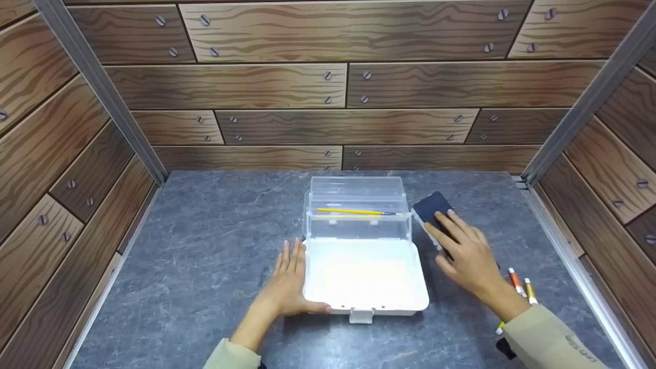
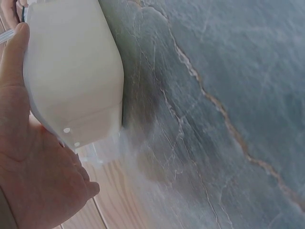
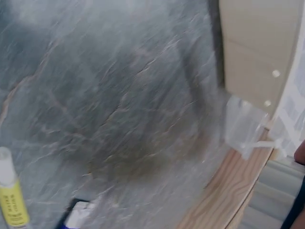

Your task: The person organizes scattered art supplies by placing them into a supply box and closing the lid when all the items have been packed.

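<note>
A white plastic case point(image 1: 366, 277) lies open on the table, its clear lid point(image 1: 353, 187) folded back. On the lid rests a yellow-handled paintbrush point(image 1: 353, 211). My left hand point(image 1: 287, 289) braces the case's near left corner, with straight fingers along the side and the thumb over the front rim; the left wrist view shows the case wall point(image 2: 76, 71) beside the thumb. Right of the lid, my right hand point(image 1: 464, 253) holds a dark flat rectangular block with a pale edge point(image 1: 430, 205), fingers across its top. Its exact kind is unclear. Only a sliver of this hand point(image 3: 300, 153) enters the right wrist view.
Near my right forearm lie an orange marker point(image 1: 515, 281), a gold marker point(image 1: 530, 291), a yellow marker point(image 3: 13, 200) and a black item point(image 1: 506, 348), partly hidden by the sleeve. Wood-patterned walls point(image 1: 282, 84) enclose the grey marbled table point(image 1: 205, 246) at the back and sides.
</note>
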### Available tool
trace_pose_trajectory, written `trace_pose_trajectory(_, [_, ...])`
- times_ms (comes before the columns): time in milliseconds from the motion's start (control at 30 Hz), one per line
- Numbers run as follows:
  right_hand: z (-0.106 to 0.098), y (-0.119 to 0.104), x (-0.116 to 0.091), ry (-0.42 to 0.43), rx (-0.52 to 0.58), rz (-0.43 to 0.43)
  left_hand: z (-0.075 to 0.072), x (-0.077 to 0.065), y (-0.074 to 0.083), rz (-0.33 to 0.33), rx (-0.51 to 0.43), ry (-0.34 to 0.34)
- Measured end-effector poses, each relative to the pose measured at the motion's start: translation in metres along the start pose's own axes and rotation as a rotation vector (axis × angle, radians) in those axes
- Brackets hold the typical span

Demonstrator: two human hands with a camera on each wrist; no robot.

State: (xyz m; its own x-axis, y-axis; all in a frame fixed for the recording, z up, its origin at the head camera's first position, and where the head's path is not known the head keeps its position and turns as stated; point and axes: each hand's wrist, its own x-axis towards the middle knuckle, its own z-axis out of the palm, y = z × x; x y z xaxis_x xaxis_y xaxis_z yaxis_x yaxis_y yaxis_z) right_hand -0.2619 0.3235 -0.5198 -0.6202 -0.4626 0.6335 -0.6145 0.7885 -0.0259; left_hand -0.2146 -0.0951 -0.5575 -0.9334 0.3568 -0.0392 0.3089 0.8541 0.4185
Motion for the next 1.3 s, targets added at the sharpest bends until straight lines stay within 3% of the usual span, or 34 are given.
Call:
trace_pose_trajectory(233, [-0.005, -0.01, 0.004, -0.002, 0.026, 0.014, 0.001, 0.0, -0.001, 0.005, 0.015, 0.007])
trace_pose_trajectory(500, [-0.009, -0.02, 0.01, 0.067, 0.033, -0.099, -0.001, -0.001, 0.001, 0.0, 0.01, 0.006])
trace_pose_trajectory(1300, [-0.001, -0.061, 0.026, -0.012, 0.067, -0.347, -0.001, -0.001, 0.002, -0.01, 0.0, 0.0])
